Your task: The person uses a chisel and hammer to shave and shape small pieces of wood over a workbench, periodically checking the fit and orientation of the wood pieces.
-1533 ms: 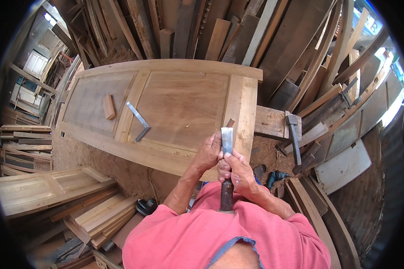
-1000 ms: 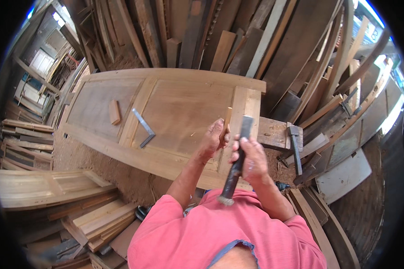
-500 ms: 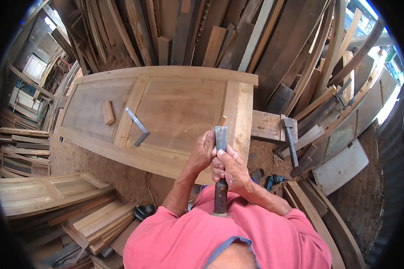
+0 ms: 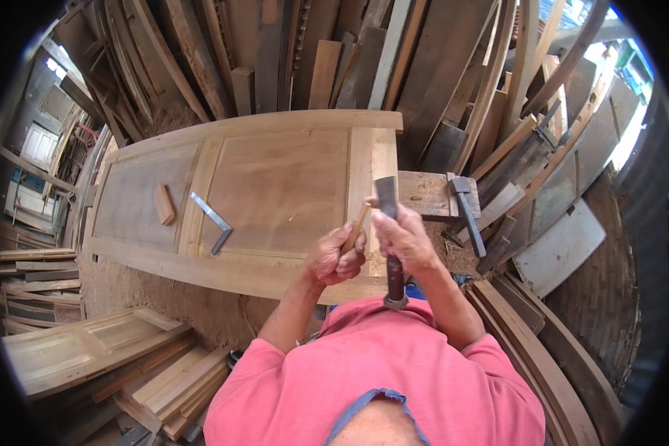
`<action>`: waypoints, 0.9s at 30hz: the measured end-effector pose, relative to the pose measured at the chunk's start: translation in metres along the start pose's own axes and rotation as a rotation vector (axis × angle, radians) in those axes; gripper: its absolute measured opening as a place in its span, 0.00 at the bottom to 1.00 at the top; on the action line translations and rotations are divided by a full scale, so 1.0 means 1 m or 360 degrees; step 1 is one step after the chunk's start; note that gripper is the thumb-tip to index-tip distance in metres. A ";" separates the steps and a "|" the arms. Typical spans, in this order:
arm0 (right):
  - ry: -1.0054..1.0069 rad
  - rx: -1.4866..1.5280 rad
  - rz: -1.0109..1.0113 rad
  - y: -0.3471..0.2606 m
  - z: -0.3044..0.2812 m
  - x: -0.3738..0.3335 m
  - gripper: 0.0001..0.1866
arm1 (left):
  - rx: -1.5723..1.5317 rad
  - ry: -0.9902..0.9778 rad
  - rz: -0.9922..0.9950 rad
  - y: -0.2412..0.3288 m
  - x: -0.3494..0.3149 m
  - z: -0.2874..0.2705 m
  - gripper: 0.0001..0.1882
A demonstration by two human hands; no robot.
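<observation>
In my right hand (image 4: 406, 239) is a wide chisel (image 4: 386, 195), its blade pointing up and its dark handle down near the pink shirt. My left hand (image 4: 337, 256) is closed around a thin wooden stick (image 4: 357, 226), whose upper tip is beside the chisel blade. Both hands are above the near right end of a panelled wooden door (image 4: 279, 182) lying flat. On the door lie a metal try square (image 4: 214, 223) and a small wooden block (image 4: 164, 205).
A hammer (image 4: 467, 214) rests on a board (image 4: 424, 192) just right of the door. Tall planks (image 4: 323, 74) lean along the back. Another panelled door (image 4: 89, 346) and stacked timber (image 4: 175, 386) occupy the lower left. Long boards (image 4: 528, 357) lie at my right.
The chisel has moved right and away from my left hand, which now grips the wooden stick lower down. The stick has come off the blade's front. The view has shifted slightly.
</observation>
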State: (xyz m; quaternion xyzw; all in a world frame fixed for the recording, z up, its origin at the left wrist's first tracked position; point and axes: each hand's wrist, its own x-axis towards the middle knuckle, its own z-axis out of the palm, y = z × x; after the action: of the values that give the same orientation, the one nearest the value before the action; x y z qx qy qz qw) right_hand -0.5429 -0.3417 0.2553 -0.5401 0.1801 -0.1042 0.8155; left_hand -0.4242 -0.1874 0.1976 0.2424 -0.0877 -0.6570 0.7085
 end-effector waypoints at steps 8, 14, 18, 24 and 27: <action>0.0100 -0.0273 -0.0108 0.009 -0.018 0.015 0.10 | 0.0621 0.0369 0.0193 -0.016 0.011 0.005 0.24; 0.0244 0.0833 -0.0003 0.023 0.007 0.019 0.12 | 0.0536 0.0643 0.0381 0.010 0.030 -0.004 0.20; -0.0205 0.1021 0.0354 0.022 0.046 0.008 0.09 | 0.0710 0.0504 0.0619 0.035 0.047 -0.018 0.17; -0.0124 0.0849 0.0530 0.016 0.067 -0.002 0.06 | 0.1031 0.0635 0.0838 0.030 0.037 -0.014 0.15; -0.0108 0.0795 0.0507 0.022 0.068 -0.006 0.07 | 0.1151 0.0714 0.0870 0.030 0.023 -0.002 0.14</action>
State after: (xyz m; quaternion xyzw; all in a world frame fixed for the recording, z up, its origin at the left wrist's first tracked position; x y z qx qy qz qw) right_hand -0.5211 -0.2736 0.2605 -0.2908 0.2038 0.0022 0.9348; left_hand -0.3942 -0.2084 0.2055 0.5757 -0.2155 -0.3067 0.7266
